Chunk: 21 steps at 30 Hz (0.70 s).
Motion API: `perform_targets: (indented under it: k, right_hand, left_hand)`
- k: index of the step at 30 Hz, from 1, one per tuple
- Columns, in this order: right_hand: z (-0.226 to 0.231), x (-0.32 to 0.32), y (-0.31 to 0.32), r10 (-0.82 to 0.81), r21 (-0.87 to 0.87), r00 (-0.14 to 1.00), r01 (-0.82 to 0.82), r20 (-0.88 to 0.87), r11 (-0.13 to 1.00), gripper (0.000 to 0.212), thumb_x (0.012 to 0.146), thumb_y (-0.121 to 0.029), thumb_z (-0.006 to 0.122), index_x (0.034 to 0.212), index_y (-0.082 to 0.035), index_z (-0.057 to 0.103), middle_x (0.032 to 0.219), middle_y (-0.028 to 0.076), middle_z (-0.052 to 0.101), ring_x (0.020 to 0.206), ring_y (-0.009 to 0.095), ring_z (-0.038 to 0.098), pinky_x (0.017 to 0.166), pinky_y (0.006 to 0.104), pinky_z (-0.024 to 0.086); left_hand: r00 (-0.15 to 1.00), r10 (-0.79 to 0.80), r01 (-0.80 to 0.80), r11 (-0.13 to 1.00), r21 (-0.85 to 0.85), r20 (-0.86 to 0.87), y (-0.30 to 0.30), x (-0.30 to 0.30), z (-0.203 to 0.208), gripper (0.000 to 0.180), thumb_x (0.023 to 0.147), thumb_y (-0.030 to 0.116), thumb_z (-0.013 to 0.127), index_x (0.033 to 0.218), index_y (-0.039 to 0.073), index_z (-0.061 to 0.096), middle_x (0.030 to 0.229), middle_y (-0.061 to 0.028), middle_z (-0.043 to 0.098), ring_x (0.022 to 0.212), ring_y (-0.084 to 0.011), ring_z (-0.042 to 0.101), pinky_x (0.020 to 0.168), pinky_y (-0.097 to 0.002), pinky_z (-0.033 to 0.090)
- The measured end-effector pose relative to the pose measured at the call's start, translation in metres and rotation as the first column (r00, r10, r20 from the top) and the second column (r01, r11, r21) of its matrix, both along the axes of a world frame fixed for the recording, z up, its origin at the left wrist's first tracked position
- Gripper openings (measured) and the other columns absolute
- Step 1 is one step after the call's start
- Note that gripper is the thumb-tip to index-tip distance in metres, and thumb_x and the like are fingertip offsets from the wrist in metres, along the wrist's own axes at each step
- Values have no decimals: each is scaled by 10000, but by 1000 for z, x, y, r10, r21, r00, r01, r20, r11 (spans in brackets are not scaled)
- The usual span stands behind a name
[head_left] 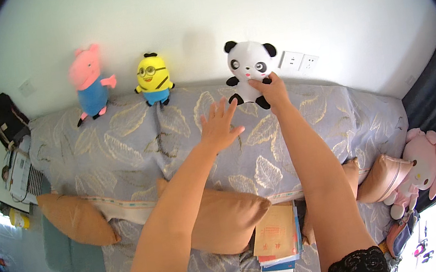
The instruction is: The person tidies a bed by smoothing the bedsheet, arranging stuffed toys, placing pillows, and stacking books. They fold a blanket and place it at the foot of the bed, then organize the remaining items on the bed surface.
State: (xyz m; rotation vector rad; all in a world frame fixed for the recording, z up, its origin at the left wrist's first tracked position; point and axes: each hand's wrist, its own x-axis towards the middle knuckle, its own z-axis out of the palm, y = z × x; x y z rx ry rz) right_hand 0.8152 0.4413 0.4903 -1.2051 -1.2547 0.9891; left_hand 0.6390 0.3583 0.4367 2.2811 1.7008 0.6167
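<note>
A panda plush toy (246,69), white with black ears and paws, sits upright on top of the sofa's backrest against the white wall. My right hand (273,91) grips its lower right side, thumb across the front. Just left of and below the panda, my left hand (219,127) is open with fingers spread and nothing in it; whether a fingertip touches the panda's foot I cannot tell. Further left along the backrest stand a yellow plush toy with goggles and blue trousers (154,78) and a pink pig plush toy in blue (91,84).
A leaf-patterned grey cover drapes the sofa (172,125). On the seat lie tan cushions (223,220) and a stack of papers and envelopes (276,233). A pink plush toy (422,161) leans at the right end. Wall sockets (299,61) are right of the panda.
</note>
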Motion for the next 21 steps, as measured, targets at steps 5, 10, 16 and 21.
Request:
perform_targets:
  k: [5, 10, 16, 21]
  right_hand:
    - [-23, -11, 77, 48, 2, 998, -48, -30, 999, 373, 704, -152, 771, 1017, -20, 615, 927, 63, 635, 792, 152, 575, 693, 300, 467]
    - [-50, 9, 120, 79, -54, 996, -76, 43, 996, 412, 717, -176, 755, 1068, -14, 612, 968, 79, 635, 863, 160, 576, 755, 307, 460]
    - [-66, 24, 108, -194, 94, 961, 179, 197, 979, 635, 749, -260, 734, 1245, 45, 481, 1160, 173, 554, 1042, 223, 536, 908, 324, 409]
    - [-69, -8, -42, -420, 272, 895, 372, 149, 888, 633, 816, -267, 673, 1310, 12, 390, 1239, 158, 471, 1154, 244, 475, 956, 377, 385]
  left_hand:
    - [984, 53, -75, 989, -129, -171, 34, -9, -52, 821, 794, 459, 627, 1453, 232, 192, 1517, -125, 129, 1397, -344, 84, 1026, -668, 141]
    - [983, 25, -57, 983, -172, -182, 37, 1, -51, 846, 775, 474, 646, 1452, 244, 194, 1523, -97, 123, 1403, -321, 81, 1040, -657, 127]
    - [989, 32, -49, 992, -118, -145, 25, 17, -52, 857, 764, 487, 649, 1453, 257, 193, 1526, -83, 122, 1405, -310, 76, 1055, -633, 129]
    - [985, 28, -58, 983, -175, -170, 26, 8, -51, 827, 780, 467, 634, 1453, 258, 201, 1531, -68, 105, 1408, -301, 66, 1061, -630, 112]
